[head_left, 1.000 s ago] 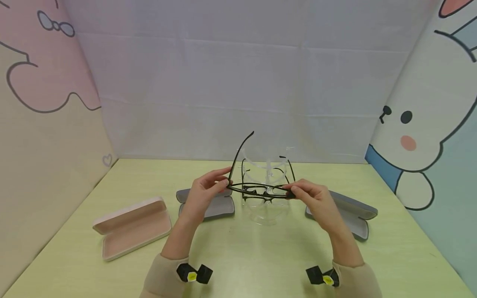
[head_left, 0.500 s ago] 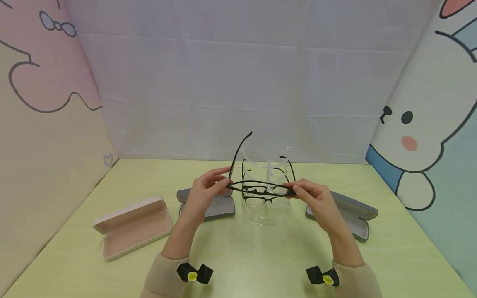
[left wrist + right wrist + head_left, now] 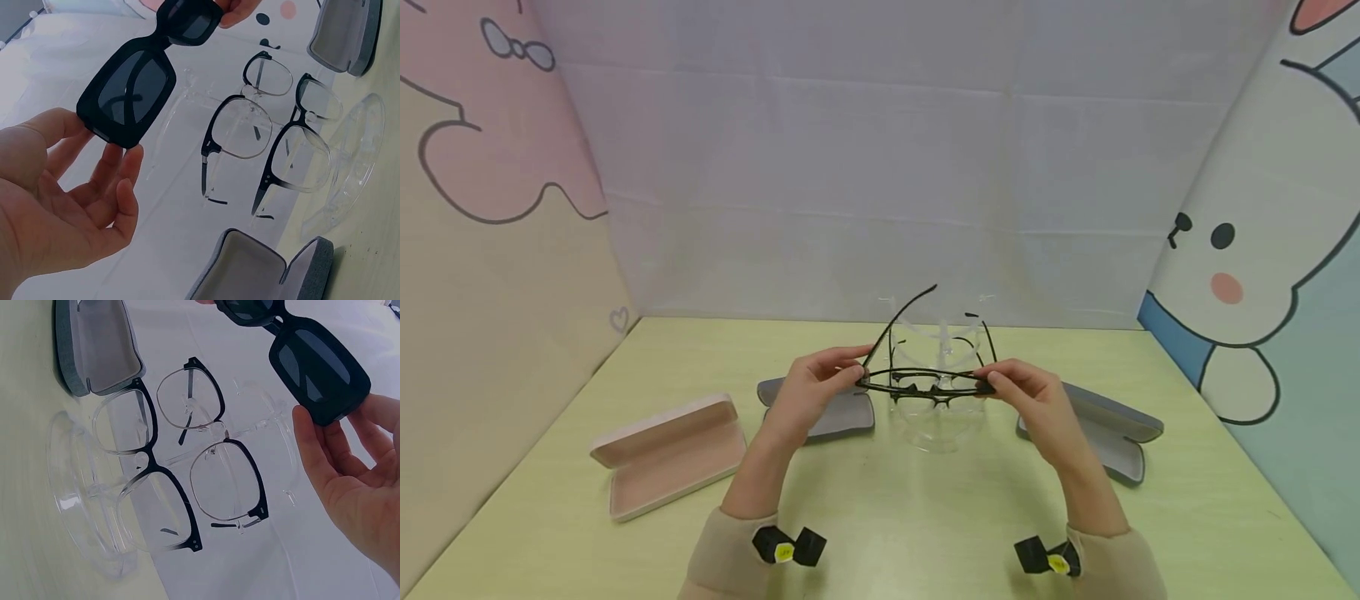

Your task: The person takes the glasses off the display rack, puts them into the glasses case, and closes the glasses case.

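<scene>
Black sunglasses (image 3: 130,94) are raised in front of a clear display stand (image 3: 934,440), pinched at both ends. My left hand (image 3: 811,390) grips the end by the left hinge, thumb and fingers at the frame's corner. From there the left temple slants up and to the right. At the other end, my right hand (image 3: 1032,398) pinches the right corner. Through a dark lens in the left wrist view, part of a temple shows. On the stand sit two pairs of clear eyeglasses, an upper browline pair (image 3: 262,497) and a lower black-topped pair (image 3: 164,472).
Left on the table lies an opened pink glasses case (image 3: 679,458). A grey case (image 3: 844,418), lid up, is partly behind my left hand. Another opened grey case (image 3: 1112,429) lies beyond my right wrist. A white sheet (image 3: 880,167) hangs behind the table.
The left temple's tip has swung right and down, leaning further inward. My left hand has shifted slightly with it; my right hand keeps its hold at the other end.
</scene>
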Demonstrator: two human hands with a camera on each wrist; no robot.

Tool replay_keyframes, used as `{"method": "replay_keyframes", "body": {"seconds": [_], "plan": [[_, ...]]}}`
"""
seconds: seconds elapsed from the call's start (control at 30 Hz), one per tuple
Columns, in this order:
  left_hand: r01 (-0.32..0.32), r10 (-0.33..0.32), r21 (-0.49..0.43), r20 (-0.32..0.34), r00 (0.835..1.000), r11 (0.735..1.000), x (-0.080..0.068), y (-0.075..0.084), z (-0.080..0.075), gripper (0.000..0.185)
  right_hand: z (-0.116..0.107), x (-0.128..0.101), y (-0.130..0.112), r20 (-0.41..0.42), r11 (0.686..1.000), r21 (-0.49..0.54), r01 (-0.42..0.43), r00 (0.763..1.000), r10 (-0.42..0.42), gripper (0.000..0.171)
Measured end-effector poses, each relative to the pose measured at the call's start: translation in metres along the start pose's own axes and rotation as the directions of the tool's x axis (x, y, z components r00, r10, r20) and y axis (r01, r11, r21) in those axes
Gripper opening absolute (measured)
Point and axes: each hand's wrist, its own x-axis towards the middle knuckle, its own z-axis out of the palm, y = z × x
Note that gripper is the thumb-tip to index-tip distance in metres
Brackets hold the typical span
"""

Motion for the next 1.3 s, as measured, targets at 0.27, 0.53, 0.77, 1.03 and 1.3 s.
{"method": "replay_keyframes", "body": {"seconds": [0.27, 0.53, 0.77, 1.03, 1.3], "plan": [[-0.017, 0.009, 0.066, 0.122, 0.993, 0.998, -0.001, 0.001, -0.002, 0.03, -0.001, 0.001, -0.001, -0.028, 1.0, -0.014, -0.021, 0.999, 0.02, 0.016], [-0.094, 0.067, 0.115, 0.222, 0.973, 0.989, -0.001, 0.0, -0.003, 0.027, 0.0, 0.002, 0.001, -0.05, 1.0, 0.025, -0.015, 0.999, 0.016, 0.013], [-0.115, 0.061, 0.174, 0.286, 0.956, 0.978, -0.003, -0.001, -0.005, 0.026, 0.001, 0.003, 0.003, -0.06, 0.999, 0.003, -0.033, 0.998, 0.033, 0.013], [-0.129, 0.037, 0.194, 0.421, 0.906, 0.972, -0.006, -0.001, -0.012, 0.027, 0.0, 0.0, 0.002, -0.054, 0.999, -0.029, -0.041, 0.998, 0.039, 0.013], [-0.159, 0.061, 0.19, 0.443, 0.895, 0.969, -0.005, -0.001, -0.016, 0.03, 0.0, 0.0, 0.004, -0.033, 0.999, 0.019, -0.038, 0.999, 0.039, 0.016]]}}
